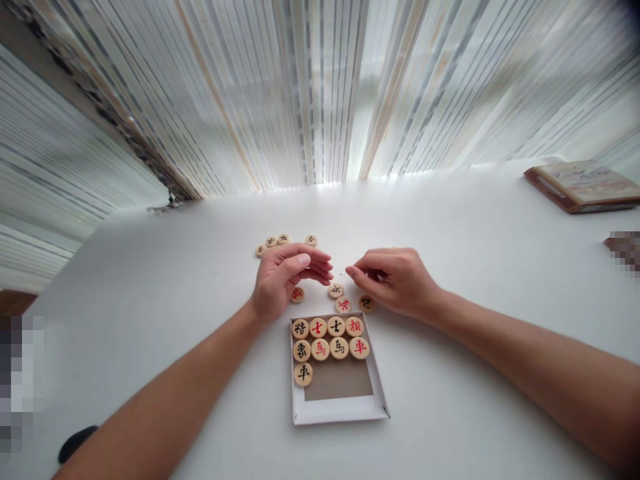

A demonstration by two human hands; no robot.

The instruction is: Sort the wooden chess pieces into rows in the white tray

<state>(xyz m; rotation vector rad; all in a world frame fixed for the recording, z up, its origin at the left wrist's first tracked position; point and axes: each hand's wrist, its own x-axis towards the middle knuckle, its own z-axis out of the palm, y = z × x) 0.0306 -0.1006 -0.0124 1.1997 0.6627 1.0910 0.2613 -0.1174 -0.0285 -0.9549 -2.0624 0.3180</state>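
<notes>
Above the table my left hand (290, 270) has its fingers stretched out, with nothing seen in them. A red-marked Chinese chess piece (298, 295) lies partly behind it. Facing it from the right, my right hand (397, 277) is closed, thumb and fingers curled together. What it holds, if anything, is hidden. A black-marked piece (367, 303) lies just below that hand. Between the hands are another black-marked piece (335, 290) and a red-marked piece (343, 305). In front stands a shallow white box (340, 408) with several wooden pieces (320, 349) in rows, characters upward.
More pieces (283, 239) lie beyond my left hand, with one piece (311, 240) apart. A brown-edged box (585, 185) sits at the far right of the white table (210, 267). Striped blinds (320, 87) hang behind. A dark object (75, 443) is at lower left.
</notes>
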